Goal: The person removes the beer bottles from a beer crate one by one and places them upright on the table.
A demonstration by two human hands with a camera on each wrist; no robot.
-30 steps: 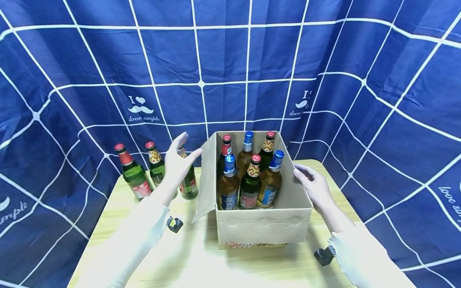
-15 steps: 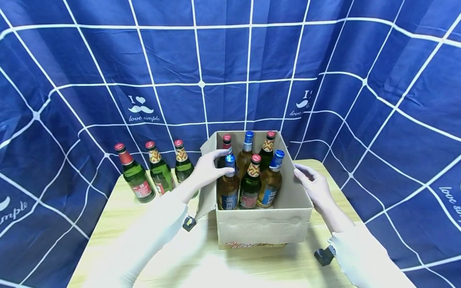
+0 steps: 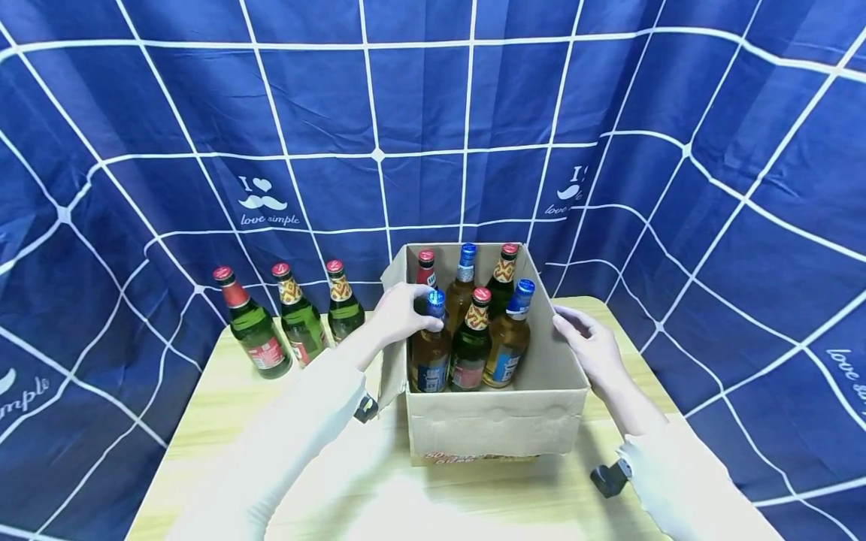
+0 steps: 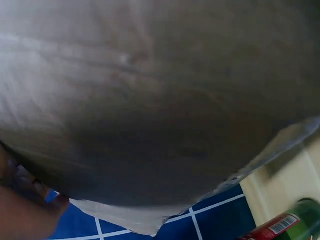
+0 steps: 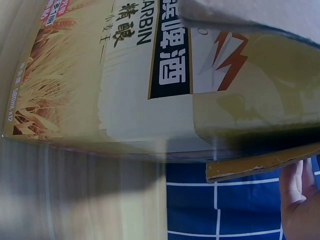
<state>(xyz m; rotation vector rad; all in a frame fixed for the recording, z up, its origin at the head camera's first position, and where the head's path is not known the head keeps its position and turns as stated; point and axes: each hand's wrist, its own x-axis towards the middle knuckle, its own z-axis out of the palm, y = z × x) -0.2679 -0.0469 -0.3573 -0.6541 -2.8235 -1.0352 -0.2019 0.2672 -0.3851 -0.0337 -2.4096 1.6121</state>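
Observation:
An open cardboard box [image 3: 497,421] stands on the table with several beer bottles upright inside. My left hand [image 3: 401,314] reaches over the box's left side and grips the neck of the front-left beer bottle [image 3: 429,372], amber glass with a blue cap. That bottle leans slightly. Just right of it is a green bottle [image 3: 469,347] with a red cap. My right hand [image 3: 595,349] holds the box's right wall at the top edge, thumb at the rim; some fingers are hidden in the head view. In the left wrist view, the box's side flap [image 4: 160,100] hides most of the left hand.
Left of the box stand three green bottles with red caps: one at far left [image 3: 260,338], one in the middle [image 3: 302,323], one nearest the box [image 3: 345,309]. The wooden table [image 3: 352,481] has a blue gridded curtain [image 3: 426,113] behind and around it.
My left hand has moved right from above the green bottles into the box and closed on the blue-capped bottle's neck. The bottle's top has shifted slightly right. The right hand stays at the box wall.

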